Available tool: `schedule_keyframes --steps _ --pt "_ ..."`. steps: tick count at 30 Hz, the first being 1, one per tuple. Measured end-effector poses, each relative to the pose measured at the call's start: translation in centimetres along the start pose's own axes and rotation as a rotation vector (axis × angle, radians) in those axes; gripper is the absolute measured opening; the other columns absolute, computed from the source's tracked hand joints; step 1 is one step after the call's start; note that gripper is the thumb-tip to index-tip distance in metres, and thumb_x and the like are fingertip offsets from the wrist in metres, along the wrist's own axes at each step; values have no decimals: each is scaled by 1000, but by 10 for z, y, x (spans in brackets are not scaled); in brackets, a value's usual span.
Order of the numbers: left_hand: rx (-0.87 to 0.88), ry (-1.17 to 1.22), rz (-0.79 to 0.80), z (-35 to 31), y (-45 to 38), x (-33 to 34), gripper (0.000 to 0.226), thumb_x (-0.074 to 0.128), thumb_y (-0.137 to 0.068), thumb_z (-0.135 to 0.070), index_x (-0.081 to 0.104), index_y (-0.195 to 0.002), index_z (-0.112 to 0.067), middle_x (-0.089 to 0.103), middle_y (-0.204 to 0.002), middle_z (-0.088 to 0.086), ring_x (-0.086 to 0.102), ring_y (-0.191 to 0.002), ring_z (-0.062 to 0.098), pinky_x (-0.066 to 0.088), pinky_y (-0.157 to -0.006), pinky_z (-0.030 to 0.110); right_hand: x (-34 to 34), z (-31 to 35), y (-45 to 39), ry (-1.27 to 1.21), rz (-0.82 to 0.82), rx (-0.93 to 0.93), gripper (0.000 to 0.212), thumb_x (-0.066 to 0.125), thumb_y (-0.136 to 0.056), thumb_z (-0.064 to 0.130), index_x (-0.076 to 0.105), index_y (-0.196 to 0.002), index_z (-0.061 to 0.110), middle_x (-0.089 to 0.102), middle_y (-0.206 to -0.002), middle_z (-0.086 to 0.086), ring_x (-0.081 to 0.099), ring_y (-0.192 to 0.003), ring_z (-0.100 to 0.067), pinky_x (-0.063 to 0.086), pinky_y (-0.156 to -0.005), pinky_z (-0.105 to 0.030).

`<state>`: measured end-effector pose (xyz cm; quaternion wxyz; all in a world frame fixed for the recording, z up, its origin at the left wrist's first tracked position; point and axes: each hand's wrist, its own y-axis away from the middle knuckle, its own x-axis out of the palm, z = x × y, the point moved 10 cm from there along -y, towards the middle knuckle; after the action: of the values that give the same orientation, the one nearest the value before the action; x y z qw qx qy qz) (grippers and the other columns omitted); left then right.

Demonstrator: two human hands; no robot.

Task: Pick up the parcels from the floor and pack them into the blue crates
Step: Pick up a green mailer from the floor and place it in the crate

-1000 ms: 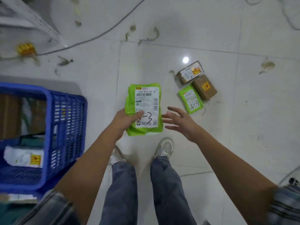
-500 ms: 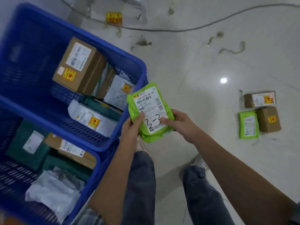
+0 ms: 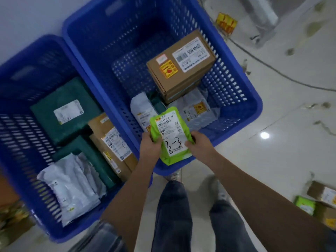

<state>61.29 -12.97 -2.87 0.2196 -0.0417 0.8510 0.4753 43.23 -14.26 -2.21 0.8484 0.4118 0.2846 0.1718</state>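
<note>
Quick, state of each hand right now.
Left hand: grips the left edge of the green parcel.
Right hand: grips the same parcel's right edge, over the blue crate.

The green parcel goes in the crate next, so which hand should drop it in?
Probably the left hand. It grips the green parcel on the side nearer the crate's open middle; the right hand holds the edge nearer the floor.

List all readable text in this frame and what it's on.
"2-2", handwritten: white label of the green parcel held by left hand and right hand.
"140A 8135 00 1B", roughly: same label, top line, partly blurred.
Brown box label and yellow sticker: blurred, unreadable.
Labels on all other parcels in the blue crates: unreadable.
</note>
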Motion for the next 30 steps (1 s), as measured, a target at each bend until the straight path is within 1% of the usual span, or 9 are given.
schedule_keyframes --steps 4,6,9,11,13,19,24,27,30 --pt "1 -342 -95 10 -18 4 58 46 -94 -3 17 -144 -7 45 -137 19 62 -94 34 47 -61 38 37 -8 -29 128 96 13 51 42 -94 2 31 -142 15 56 -129 -12 56 -113 -31 48 -87 -37" --pt "71 -683 -84 9 -28 22 78 43 -93 1 -11 -149 -9 22 -154 19 64 -94 27 46 -58 31 48 -15 -43 219 116 6 60 42 -94 3 21 -148 18 55 -130 -11 57 -110 -32 49 -84 -35" --pt "59 -916 -32 14 -40 41 81 38 -96 -1 -23 -147 -13 14 -154 27 63 -90 27 44 -58 30 60 -21 -63 460 160 -7 47 46 -95 15 33 -141 17 62 -119 -13 60 -102 -34 52 -83 -44" --pt "19 -964 -25 22 -49 49 79 39 -97 -5 -22 -148 -12 18 -151 31 54 -114 34 48 -71 33 64 -22 -73 529 184 -21 39 49 -94 16 41 -132 12 62 -116 -16 60 -102 -36 52 -84 -46" --pt "16 -1069 -15 26 -54 58 75 41 -98 -13 -14 -148 -2 31 -142 31 49 -119 34 48 -82 33 70 -20 -81 566 202 -49 38 52 -93 13 43 -129 8 62 -115 -19 60 -100 -37 52 -80 -43" --pt "84 -1358 29 39 -58 69 70 37 -99 -17 -9 -142 15 60 -108 14 59 -91 19 36 -66 29 86 -18 -93 923 206 -93 35 48 -94 10 38 -128 4 63 -108 -18 62 -94 -35 41 -63 -34" --pt "134 -1486 92 25 -54 72 74 42 -97 -15 -7 -141 18 60 -110 12 40 -59 18 24 -48 28 80 -31 -86 1230 307 32 33 49 -93 11 44 -125 7 59 -121 -11 54 -112 -28 37 -77 -32" --pt "54 -1408 110 20 -49 67 70 42 -95 -11 -1 -142 17 58 -114 11 41 -60 18 27 -49 27 64 -29 -74 1103 290 95 33 48 -93 18 47 -124 7 55 -126 -13 50 -118 -29 41 -85 -35" --pt "102 -1237 69 9 -36 59 50 42 -97 -12 24 -139 11 54 -121 17 59 -96 25 42 -66 31 26 -4 -55 729 27 -86 32 45 -95 22 51 -121 5 57 -118 -16 54 -110 -33 47 -83 -39"
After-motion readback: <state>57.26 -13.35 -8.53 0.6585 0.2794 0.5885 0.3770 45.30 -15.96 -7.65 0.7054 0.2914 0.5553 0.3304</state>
